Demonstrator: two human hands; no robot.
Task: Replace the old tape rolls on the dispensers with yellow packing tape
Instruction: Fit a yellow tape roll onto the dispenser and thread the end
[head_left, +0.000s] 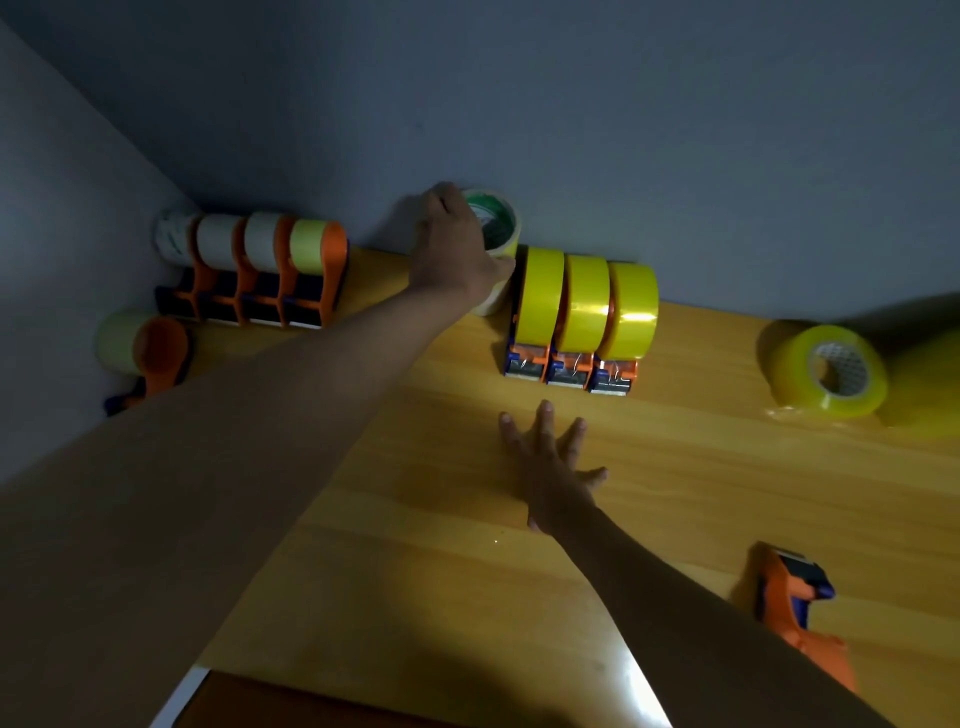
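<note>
Left hand (457, 249) reaching far across the yellow-toned wooden tabletop (415, 519) to the grey back wall (571, 130), fingers curled over the rim of a pale, nearly used-up tape roll with a green-printed core (493, 223), gripping it from above; looks stacked on another pale roll beneath, though the hand hides the join. Right hand (550, 467) flat and slack over the middle of the table, fingers spread, holding nothing. Just right of the gripped roll, touching or nearly so, a row of three orange-and-blue handheld dispensers already loaded with bright yellow packing tape (587, 306), metal cutter ends facing the camera. Far left in the corner, a second row of orange dispensers carrying whitish old rolls (249, 260), with a lone orange dispenser and pale roll (140, 348) lying in front of it by the side wall. Well off to the right, a loose fat roll of yellow packing tape (821, 371) lying on its side, core facing the camera. Near bottom right, beside the right forearm, an empty orange dispenser with a blue part (795, 592) on the table
</note>
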